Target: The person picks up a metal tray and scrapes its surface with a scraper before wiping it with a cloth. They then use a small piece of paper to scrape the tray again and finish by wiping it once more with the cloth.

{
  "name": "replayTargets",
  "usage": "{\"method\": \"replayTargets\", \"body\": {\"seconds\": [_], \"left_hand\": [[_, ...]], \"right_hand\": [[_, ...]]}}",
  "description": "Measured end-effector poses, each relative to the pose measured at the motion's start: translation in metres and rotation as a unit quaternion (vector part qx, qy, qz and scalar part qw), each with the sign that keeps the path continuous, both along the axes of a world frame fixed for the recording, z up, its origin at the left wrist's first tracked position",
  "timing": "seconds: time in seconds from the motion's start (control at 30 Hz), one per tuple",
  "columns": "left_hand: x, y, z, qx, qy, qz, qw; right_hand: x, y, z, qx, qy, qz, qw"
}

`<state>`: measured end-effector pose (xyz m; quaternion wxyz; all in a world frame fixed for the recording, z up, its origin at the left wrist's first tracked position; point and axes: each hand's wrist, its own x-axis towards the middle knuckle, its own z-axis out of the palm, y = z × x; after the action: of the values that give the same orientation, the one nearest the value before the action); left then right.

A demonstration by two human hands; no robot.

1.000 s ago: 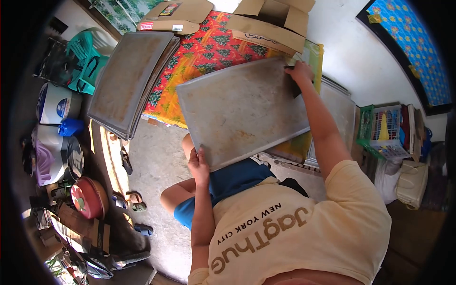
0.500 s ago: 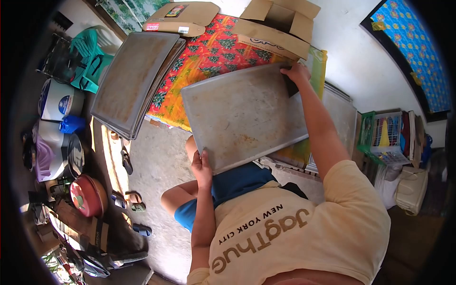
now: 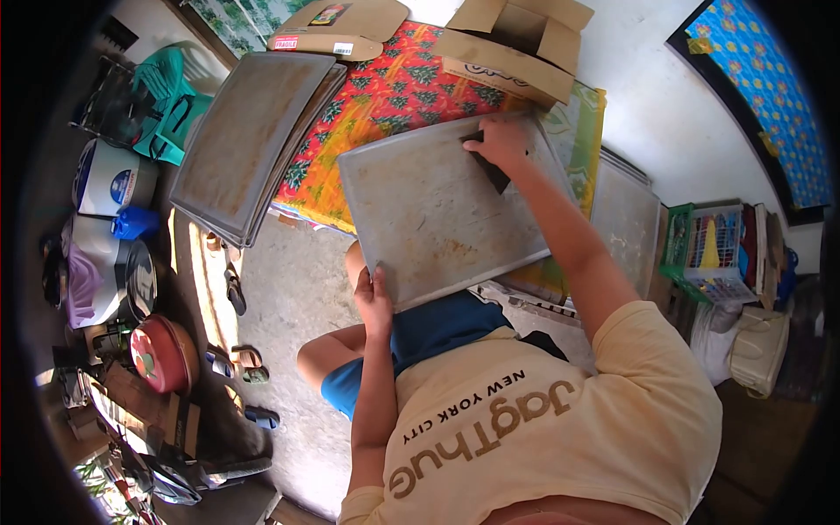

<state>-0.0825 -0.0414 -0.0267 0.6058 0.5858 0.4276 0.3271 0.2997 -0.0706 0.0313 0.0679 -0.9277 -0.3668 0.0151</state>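
Observation:
A grey metal baking tray (image 3: 429, 210) with brown stains is tilted across my lap, its far side against the cloth-covered table. My left hand (image 3: 374, 302) is closed on its near left edge, thumb on top. High on the tray's face, toward its far right corner, my right hand (image 3: 505, 144) grips a dark flat scraper-like piece (image 3: 492, 168). The piece's lower edge meets the tray surface; its exact kind is hard to make out.
A stack of similar trays (image 3: 254, 144) leans on the table's left side. More trays (image 3: 623, 219) lie to the right. An open cardboard box (image 3: 512, 66) and a flattened carton (image 3: 337, 26) sit at the back of the red patterned tablecloth (image 3: 407, 87). Slippers (image 3: 236, 293) lie on the floor.
My right hand, with the dark flat piece, has moved left from the tray's far right corner onto its upper face. My left hand keeps its hold on the edge.

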Motion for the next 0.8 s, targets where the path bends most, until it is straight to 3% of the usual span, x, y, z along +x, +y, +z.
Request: {"method": "replayTargets", "body": {"seconds": [0.2,0.37,0.47,0.6,0.67,0.8], "left_hand": [[-0.001,0.001,-0.004,-0.015,-0.018,-0.005,1.000],[0.000,-0.001,-0.001,-0.014,-0.030,-0.007,0.999],[-0.001,0.000,0.002,-0.012,-0.019,-0.007,1.000],[-0.002,-0.001,-0.001,-0.015,-0.033,-0.006,0.999],[0.000,-0.001,0.000,-0.014,-0.031,-0.007,0.999],[0.001,0.000,0.001,-0.010,-0.030,-0.007,0.999]], "right_hand": [[-0.068,0.007,0.001,0.032,-0.021,0.106,0.994],[-0.116,-0.012,0.007,0.040,0.033,0.227,0.973],[-0.100,-0.022,0.001,0.069,0.077,0.176,0.979],[-0.025,-0.037,0.004,0.038,-0.012,0.025,0.999],[0.001,-0.045,0.015,0.030,0.029,-0.088,0.995],[0.063,-0.042,-0.024,0.026,-0.005,-0.109,0.994]]}}
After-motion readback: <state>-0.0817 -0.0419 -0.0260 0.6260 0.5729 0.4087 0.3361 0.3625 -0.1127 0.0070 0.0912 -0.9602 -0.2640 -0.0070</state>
